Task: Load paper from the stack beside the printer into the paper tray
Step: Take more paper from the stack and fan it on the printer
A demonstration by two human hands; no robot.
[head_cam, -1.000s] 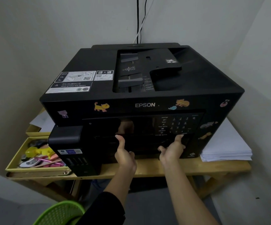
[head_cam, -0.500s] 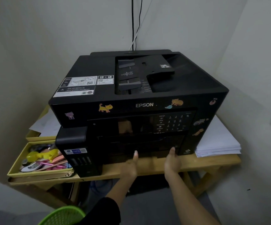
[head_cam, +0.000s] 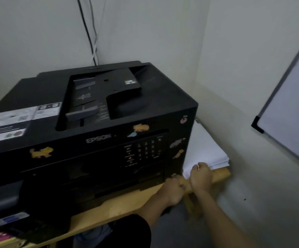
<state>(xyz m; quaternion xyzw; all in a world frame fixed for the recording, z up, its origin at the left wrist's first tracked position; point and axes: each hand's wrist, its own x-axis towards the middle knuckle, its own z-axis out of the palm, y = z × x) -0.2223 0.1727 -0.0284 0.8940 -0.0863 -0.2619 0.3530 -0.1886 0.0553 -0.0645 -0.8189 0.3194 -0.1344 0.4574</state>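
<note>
2 cables [head_cam: 84, 20] behind printer [head_cam: 91, 140]; stack [head_cam: 206, 145] between printer, wall [head_cam: 243, 86].

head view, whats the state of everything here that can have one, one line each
printer: standing on the wooden table, screen dark
paper tray: too blurred to tell open or shut
paper stack: flat beside the printer's right side, not yet lifted
right hand: grips the stack's front edge, thumb on top
left hand: fingers curled at the table edge, grip unclear
whiteboard: blank
</note>
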